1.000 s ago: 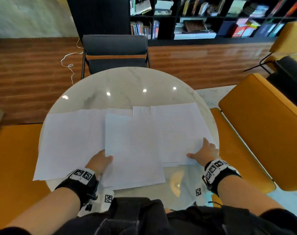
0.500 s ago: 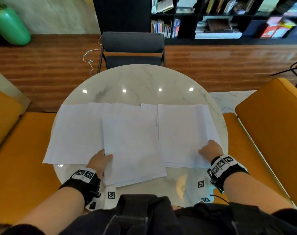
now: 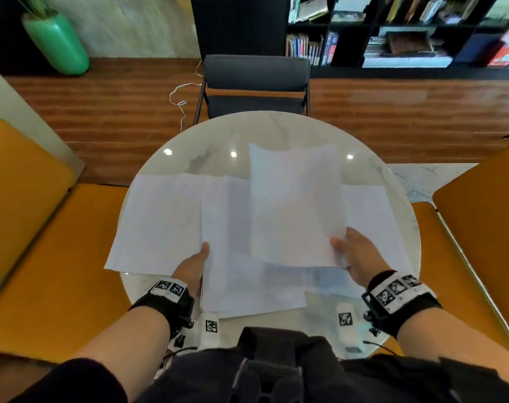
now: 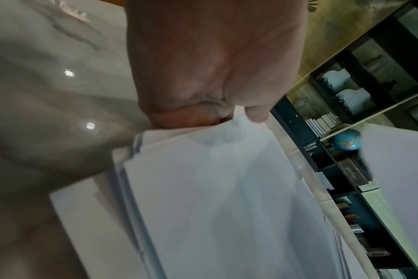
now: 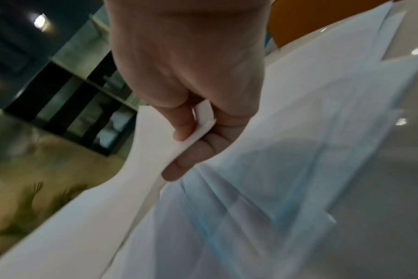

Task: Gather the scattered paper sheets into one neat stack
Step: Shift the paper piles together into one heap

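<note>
White paper sheets are spread across a round marble table (image 3: 276, 129). My right hand (image 3: 349, 251) pinches a lifted sheet (image 3: 294, 205) by its near right corner and holds it above the others; in the right wrist view the thumb and fingers (image 5: 181, 130) clamp that sheet (image 5: 84, 217). My left hand (image 3: 195, 263) grips the left edge of the middle pile (image 3: 236, 257), a bundle of several sheets (image 4: 215, 207) seen in the left wrist view. More sheets lie flat at the left (image 3: 157, 225) and at the right (image 3: 375, 222).
A dark chair (image 3: 256, 85) stands at the table's far side. Orange seats flank the table on the left (image 3: 44, 257) and right (image 3: 480, 242). A green vase (image 3: 55, 42) and a bookshelf (image 3: 407, 30) line the far wall. Small tagged white devices (image 3: 345, 317) lie at the near edge.
My right hand has picked a sheet up off the right pile and carried it left, above the middle pile. The left hand has stayed on the middle pile's edge.
</note>
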`<state>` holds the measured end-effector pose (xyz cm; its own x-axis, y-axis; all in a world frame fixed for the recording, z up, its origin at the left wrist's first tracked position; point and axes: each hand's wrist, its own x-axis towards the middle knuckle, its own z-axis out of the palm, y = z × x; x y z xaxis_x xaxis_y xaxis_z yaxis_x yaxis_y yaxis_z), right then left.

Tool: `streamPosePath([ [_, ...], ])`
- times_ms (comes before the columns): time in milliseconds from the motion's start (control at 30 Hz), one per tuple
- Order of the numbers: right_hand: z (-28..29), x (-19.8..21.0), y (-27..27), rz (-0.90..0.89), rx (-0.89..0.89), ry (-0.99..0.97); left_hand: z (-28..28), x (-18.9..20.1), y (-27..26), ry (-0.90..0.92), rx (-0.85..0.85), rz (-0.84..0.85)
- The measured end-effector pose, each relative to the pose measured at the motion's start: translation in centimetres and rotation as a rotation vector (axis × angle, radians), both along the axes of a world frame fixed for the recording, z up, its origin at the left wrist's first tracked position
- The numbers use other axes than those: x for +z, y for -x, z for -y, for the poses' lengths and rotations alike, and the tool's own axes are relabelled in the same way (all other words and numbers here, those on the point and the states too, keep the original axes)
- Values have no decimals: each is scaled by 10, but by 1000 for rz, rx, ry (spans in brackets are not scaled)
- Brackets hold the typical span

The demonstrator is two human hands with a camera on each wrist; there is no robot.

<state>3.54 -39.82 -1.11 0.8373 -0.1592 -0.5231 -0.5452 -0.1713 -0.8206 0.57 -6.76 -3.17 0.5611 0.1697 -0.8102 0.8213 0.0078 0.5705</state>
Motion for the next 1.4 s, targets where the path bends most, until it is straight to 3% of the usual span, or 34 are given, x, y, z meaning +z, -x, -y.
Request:
streamPosePath([
  [100,-24,-17,16,-60,213,150,-6,-9,-5,79,35,-42],
  [200,-36,-29,22,-121,375,311,-13,-21,-9,62,-44,-35],
  [300,-16,-28,17,-70,209,459,-7,-13,-8,-38,-149,27],
  [367,9,-25,11,-56,81,674,-4,-14,-7,-70,-163,62],
  [433,36,-24,8,-143,-1,846,-1,-16,-7,-125,-185,89],
  [567,79,-29,10,-399,-64,910,-3,-15,-7,-296,-290,146],
  [667,84,-32,11,-448,-73,930,-11,-13,-11,-418,-303,168],
  [767,81,-32,9,-479,-50,994,-17,-10,-13,-407,-244,139],
  [900,83,-29,5,-518,-60,963,-21,-17,-13,-339,-221,131],
  [1033,86,-30,8,-483,-104,806,-21,-21,-13,-420,-249,134],
  [1300,74,-28,18,-238,-133,663,-26,-17,-22,-498,-412,79],
  [1400,69,-26,15,-138,-251,504,-28,-18,-24,-504,-458,73],
])
